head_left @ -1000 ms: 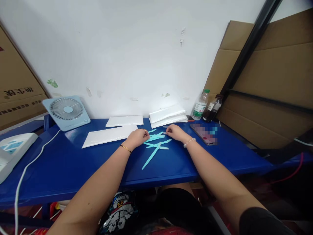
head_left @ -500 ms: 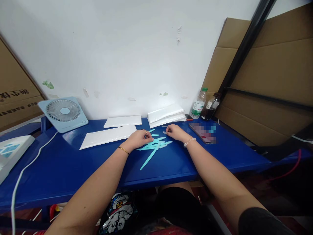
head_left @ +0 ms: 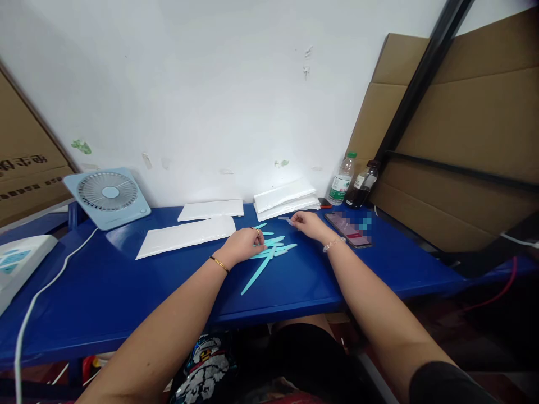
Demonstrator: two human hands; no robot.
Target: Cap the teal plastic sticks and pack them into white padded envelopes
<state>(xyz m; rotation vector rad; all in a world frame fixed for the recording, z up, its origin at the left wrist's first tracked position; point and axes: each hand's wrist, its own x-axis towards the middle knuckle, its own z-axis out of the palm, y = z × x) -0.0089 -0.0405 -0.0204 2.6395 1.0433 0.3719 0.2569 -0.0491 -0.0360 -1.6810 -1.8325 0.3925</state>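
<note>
A loose pile of slim turquoise sticks (head_left: 257, 275), shaped like eyebrow razors, lies crisscrossed on the blue table (head_left: 295, 292). My left hand (head_left: 244, 246) rests over the left side of the pile with its fingers curled together; what lies between the fingertips is hidden. To the right and farther back, my right hand (head_left: 308, 225) pinches a small clear plastic piece (head_left: 289, 221) between thumb and fingers. Another thin clear strip (head_left: 283, 218) lies just beyond it on the table.
White padded packets (head_left: 185, 238) lie at left, and more are stacked (head_left: 286, 199) by the wall. A phone (head_left: 349, 230) is right of my right hand. Behind it stand a water bottle (head_left: 342, 182) and a dark-liquid bottle (head_left: 362, 188). A fan (head_left: 110, 193) leans at far left.
My left hand has shifted slightly right and nearer to me, over the turquoise pile. My right hand has moved a little right and away from the pile, still pinching the clear piece.
</note>
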